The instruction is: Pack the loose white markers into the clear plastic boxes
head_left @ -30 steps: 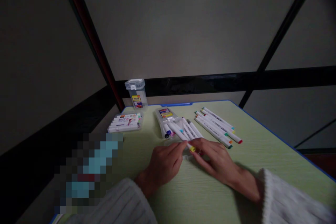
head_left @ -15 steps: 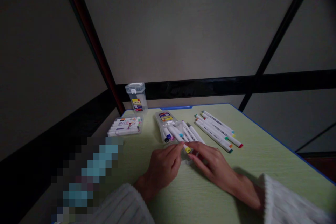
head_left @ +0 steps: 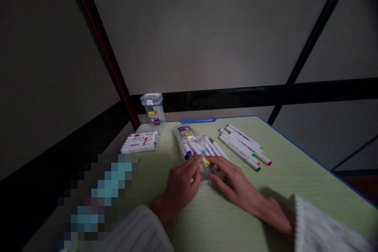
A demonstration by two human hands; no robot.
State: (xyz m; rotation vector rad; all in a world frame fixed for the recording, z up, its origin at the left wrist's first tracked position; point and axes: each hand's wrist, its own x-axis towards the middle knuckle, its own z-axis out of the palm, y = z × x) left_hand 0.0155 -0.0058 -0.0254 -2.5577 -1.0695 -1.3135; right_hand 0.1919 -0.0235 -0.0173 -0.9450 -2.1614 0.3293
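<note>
A clear plastic marker case point(head_left: 180, 136) lies on its side in front of me, its lid end toward me, with several white markers sticking into its mouth. One marker with a yellow end point(head_left: 206, 163) juts out between my hands. My left hand point(head_left: 183, 183) has its fingers drawn together against this marker's near end, from the left. On the other side my right hand point(head_left: 238, 181) has thumb and forefinger apart, close to the yellow end. Part of the clear lid point(head_left: 204, 176) shows beneath my hands. Several markers point(head_left: 217, 149) lie just right of the case, partly behind my right fingers.
To the right lies a loose group of white markers point(head_left: 242, 145) with coloured ends. An upright clear case point(head_left: 153, 110) stands at the back left, and a flat box of markers point(head_left: 141, 141) sits before it. The table point(head_left: 295, 177) has a blue edge; a wall rises behind it.
The yellow-ended marker has slid away from me, farther into the case. My right thumb and forefinger have spread away from it, while my left hand shifted slightly left.
</note>
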